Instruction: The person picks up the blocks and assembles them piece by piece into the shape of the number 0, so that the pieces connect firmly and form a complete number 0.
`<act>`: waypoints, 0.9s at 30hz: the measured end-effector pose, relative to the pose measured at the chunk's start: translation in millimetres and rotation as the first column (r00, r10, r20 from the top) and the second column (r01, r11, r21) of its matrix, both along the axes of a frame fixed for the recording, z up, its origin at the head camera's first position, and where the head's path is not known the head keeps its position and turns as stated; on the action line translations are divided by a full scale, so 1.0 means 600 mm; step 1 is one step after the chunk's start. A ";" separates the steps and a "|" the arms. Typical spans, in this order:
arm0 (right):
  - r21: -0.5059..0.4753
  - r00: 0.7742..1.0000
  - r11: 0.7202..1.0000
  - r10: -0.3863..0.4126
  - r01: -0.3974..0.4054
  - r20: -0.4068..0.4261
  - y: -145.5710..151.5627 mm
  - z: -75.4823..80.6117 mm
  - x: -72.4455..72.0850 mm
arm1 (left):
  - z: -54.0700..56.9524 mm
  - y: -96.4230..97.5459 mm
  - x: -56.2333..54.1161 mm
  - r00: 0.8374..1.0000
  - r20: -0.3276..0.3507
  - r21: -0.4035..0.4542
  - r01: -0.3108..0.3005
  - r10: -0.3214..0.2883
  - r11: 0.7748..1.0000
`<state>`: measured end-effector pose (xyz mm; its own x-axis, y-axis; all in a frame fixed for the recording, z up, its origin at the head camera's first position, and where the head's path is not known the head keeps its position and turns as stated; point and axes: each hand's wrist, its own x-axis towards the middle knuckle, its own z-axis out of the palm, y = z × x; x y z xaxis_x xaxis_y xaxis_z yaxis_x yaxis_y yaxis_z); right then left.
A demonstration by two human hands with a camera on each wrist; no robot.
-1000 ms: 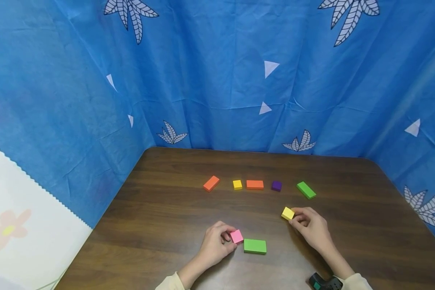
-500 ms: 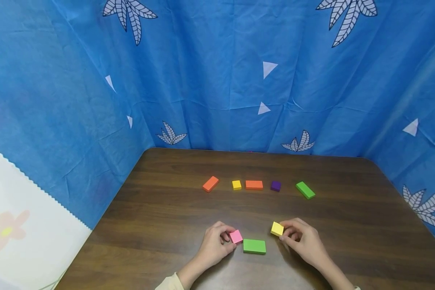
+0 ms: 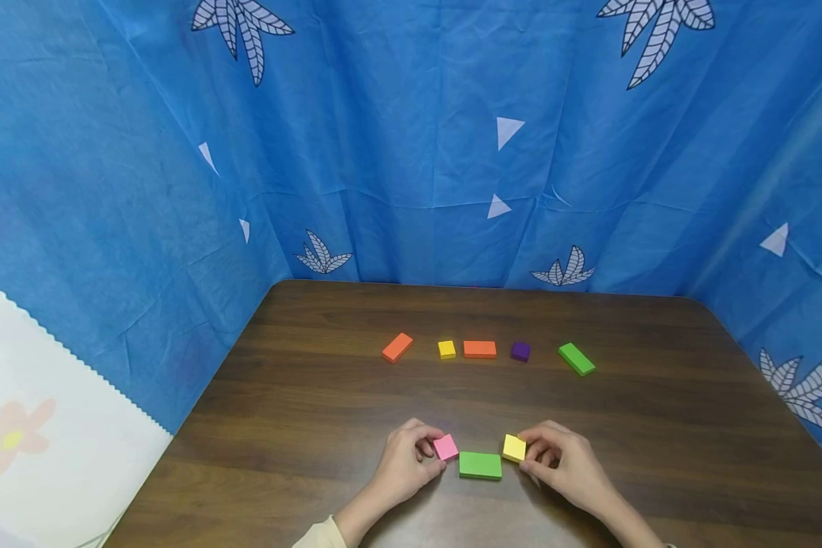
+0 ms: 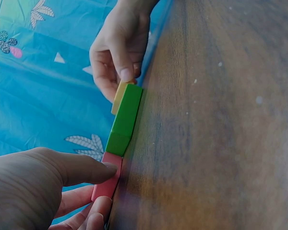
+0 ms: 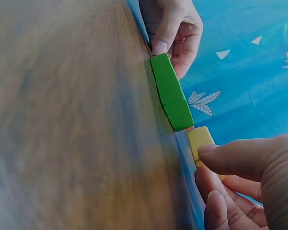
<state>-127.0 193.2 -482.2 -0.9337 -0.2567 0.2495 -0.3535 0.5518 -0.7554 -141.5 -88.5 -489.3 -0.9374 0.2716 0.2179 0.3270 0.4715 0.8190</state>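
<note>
Near the front of the table lies a green rectangular block (image 3: 480, 466), long side facing the person. Left of it, my left hand (image 3: 406, 459) pinches a pink block (image 3: 445, 447) between thumb and fingers, its corner right by the green block's left end. On the other side my right hand (image 3: 563, 462) grips a yellow block (image 3: 514, 448) close to the green block's right end. In the left wrist view the thumb presses on the pink block (image 4: 107, 177). The right wrist view has the yellow block (image 5: 200, 143) under the right thumb, tilted slightly.
Farther back stands a loose row: an orange block (image 3: 398, 348), a small yellow block (image 3: 447, 350), another orange block (image 3: 479, 349), a purple block (image 3: 520, 351) and a slanted green block (image 3: 577, 359). A blue curtain (image 3: 397, 152) hangs behind the wooden table (image 3: 301, 426).
My right hand has carried the yellow block left and toward the person, up to the green block's right end. My left hand stays in place with the pink block.
</note>
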 end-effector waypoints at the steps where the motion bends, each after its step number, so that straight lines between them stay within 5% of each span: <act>1: 0.007 1.000 1.000 0.004 -0.004 0.014 0.000 0.000 0.000 | 0.000 0.000 0.000 1.000 0.000 -0.001 0.000 0.000 1.000; 27: 0.047 0.998 0.999 0.003 -0.006 0.063 -0.005 0.000 0.001 | 0.000 -0.001 -0.001 1.000 0.019 -0.013 -0.004 0.004 1.000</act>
<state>-126.6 190.3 -482.4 -0.9460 -0.2712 0.1778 -0.3087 0.5854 -0.7497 -141.9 -88.9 -489.4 -0.9424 0.2705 0.1966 0.3096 0.4836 0.8187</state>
